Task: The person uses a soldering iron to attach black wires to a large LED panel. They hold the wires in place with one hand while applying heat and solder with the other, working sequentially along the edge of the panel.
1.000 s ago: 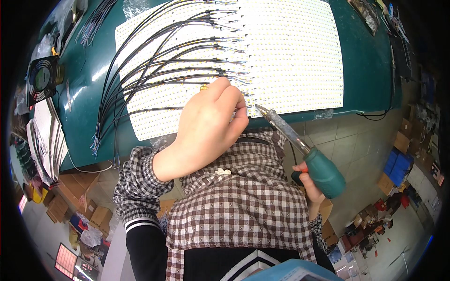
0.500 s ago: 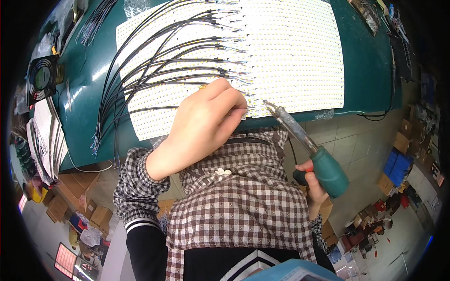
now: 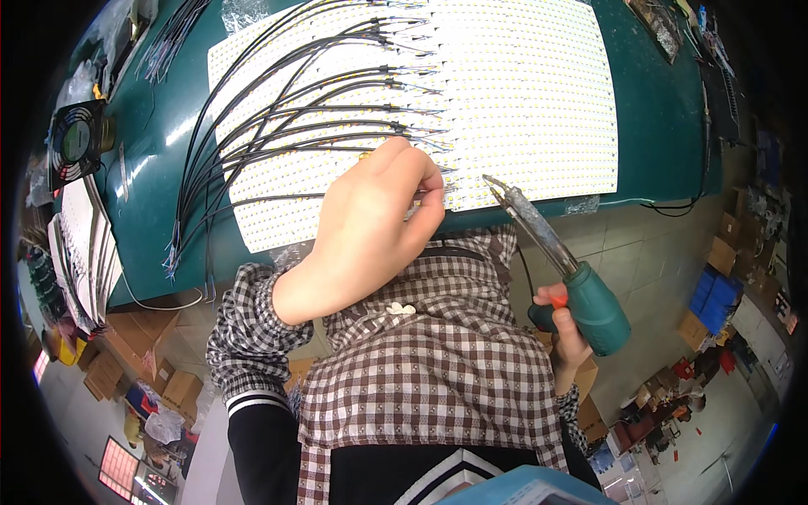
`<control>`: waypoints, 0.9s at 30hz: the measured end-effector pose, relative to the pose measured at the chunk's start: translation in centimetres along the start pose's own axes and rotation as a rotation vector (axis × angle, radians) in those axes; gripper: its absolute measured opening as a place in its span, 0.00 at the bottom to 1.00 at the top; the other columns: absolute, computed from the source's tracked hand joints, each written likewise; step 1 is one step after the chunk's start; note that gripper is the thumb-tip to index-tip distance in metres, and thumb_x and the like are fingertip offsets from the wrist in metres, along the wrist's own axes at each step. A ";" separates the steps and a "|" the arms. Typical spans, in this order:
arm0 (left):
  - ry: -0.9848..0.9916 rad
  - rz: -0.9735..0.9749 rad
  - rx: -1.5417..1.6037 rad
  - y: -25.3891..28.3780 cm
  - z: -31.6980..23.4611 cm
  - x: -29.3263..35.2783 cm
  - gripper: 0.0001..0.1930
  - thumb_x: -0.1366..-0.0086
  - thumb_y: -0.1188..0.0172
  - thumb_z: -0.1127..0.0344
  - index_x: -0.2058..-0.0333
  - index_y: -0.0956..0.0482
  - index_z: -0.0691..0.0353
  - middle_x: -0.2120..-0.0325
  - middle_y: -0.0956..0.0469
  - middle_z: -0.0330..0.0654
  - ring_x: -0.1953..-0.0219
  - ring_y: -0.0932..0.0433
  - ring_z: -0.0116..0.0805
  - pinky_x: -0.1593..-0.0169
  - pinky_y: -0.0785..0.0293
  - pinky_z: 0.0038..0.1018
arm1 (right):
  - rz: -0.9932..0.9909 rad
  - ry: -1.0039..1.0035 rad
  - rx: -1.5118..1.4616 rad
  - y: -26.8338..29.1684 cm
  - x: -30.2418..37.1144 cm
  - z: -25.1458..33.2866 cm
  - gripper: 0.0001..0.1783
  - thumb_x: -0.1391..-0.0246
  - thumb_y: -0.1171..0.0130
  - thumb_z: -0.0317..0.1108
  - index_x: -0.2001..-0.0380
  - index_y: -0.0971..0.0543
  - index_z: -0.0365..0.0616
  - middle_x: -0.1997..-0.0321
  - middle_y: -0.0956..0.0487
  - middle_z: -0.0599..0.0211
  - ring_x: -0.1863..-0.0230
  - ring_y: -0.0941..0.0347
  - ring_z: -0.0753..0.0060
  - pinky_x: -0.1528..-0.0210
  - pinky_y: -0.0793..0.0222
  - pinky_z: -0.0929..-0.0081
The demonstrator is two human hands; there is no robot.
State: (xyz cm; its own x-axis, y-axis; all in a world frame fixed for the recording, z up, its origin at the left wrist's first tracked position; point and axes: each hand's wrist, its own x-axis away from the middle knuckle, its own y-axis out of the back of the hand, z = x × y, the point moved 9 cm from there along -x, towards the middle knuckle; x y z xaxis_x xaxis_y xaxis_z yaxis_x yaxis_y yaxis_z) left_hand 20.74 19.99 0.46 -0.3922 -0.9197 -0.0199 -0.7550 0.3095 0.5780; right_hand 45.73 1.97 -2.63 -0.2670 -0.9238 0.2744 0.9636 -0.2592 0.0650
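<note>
My left hand (image 3: 366,215) is closed, thumb and forefinger pinched over the near edge of a white LED panel (image 3: 530,109). A thin black cable (image 3: 278,197) runs from the left under this hand, and its wire end sits at the pinch, partly hidden by the fingers. Wrapped round a green-handled soldering iron (image 3: 599,311) with a red trigger is my right hand (image 3: 568,328). The iron's tip points up and left, just right of the left fingertips; I cannot tell whether it touches the panel. Several more black cables (image 3: 328,77) end in thin stripped wires along the panel's middle seam.
The panel lies on a green table (image 3: 164,181). At its left stand a small black fan (image 3: 77,143) and a stack of white boards (image 3: 86,252). A wire bundle (image 3: 172,38) lies at the far left. Cardboard boxes (image 3: 103,374) and a blue crate (image 3: 715,301) are on the floor.
The soldering iron has drawn slightly to the right, its tip farther from my left fingertips. My left hand keeps its pinch, with the wrist shifted a little to the right.
</note>
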 end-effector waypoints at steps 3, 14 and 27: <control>-0.029 -0.003 -0.056 -0.2 -0.3 0.0 0.07 0.44 0.36 0.76 0.70 0.25 0.62 0.72 0.26 0.44 0.72 0.23 0.45 0.69 0.27 0.37 | -0.009 -0.036 -0.020 0.1 0.1 -0.5 0.37 0.46 0.26 0.34 0.40 0.35 0.29 0.55 0.17 0.47 0.56 0.16 0.58 0.51 0.17 0.62; -0.054 -0.040 -0.065 -0.3 -0.2 0.0 0.08 0.45 0.35 0.77 0.71 0.26 0.61 0.74 0.29 0.44 0.73 0.25 0.47 0.70 0.29 0.40 | -0.011 0.046 0.131 -0.5 -0.5 1.1 0.18 0.48 0.25 0.35 0.60 0.17 0.33 0.61 0.16 0.57 0.62 0.17 0.66 0.59 0.18 0.69; -0.047 0.002 -0.105 -0.4 -0.4 0.0 0.06 0.42 0.36 0.77 0.69 0.24 0.62 0.72 0.27 0.40 0.74 0.24 0.35 0.71 0.29 0.29 | 0.017 0.051 0.279 -0.8 -0.7 1.3 0.13 0.54 0.23 0.34 0.66 0.13 0.40 0.66 0.13 0.66 0.61 0.19 0.67 0.53 0.25 0.68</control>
State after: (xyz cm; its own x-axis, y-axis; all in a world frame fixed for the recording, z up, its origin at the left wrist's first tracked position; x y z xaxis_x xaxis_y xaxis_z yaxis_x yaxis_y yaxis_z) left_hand 21.20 19.74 0.56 -0.4195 -0.9060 -0.0555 -0.6962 0.2819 0.6602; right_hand 45.19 3.14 -1.59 -0.2436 -0.9424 0.2293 0.9319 -0.1619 0.3247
